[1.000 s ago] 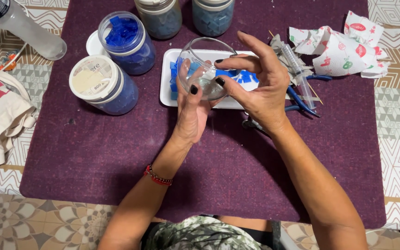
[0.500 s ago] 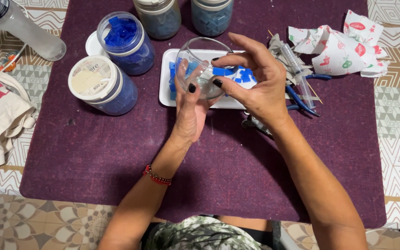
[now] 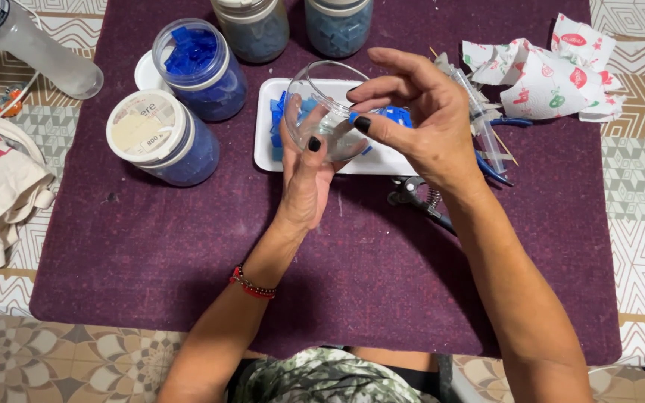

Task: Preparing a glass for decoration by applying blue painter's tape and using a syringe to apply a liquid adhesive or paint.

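— The grip first: what do we see our left hand (image 3: 309, 173) doing?

— We see it wrapped around a clear glass bowl (image 3: 328, 112), palm under it and thumb up on the side. The bowl is tilted, with its open mouth turned up and to the left.

— And our right hand (image 3: 419, 112)?

— Its thumb and first finger are pinched together right at the bowl's side. There is a bit of blue at the fingertips, but we cannot tell if a small piece is held there.

— Where is the bowl?

— Up in the air, just above a white tray (image 3: 390, 158) with blue tiles (image 3: 396, 116) in it. The tray sits on a purple mat (image 3: 188, 246) on the surface.

— What else is close by?

— To the left, an open jar of blue pieces (image 3: 197, 69) and a jar with a white lid (image 3: 151, 134). Two more jars stand at the top (only partly in view). By our right wrist lie some pliers (image 3: 416, 195), and farther right a crumpled paper napkin (image 3: 539, 75).
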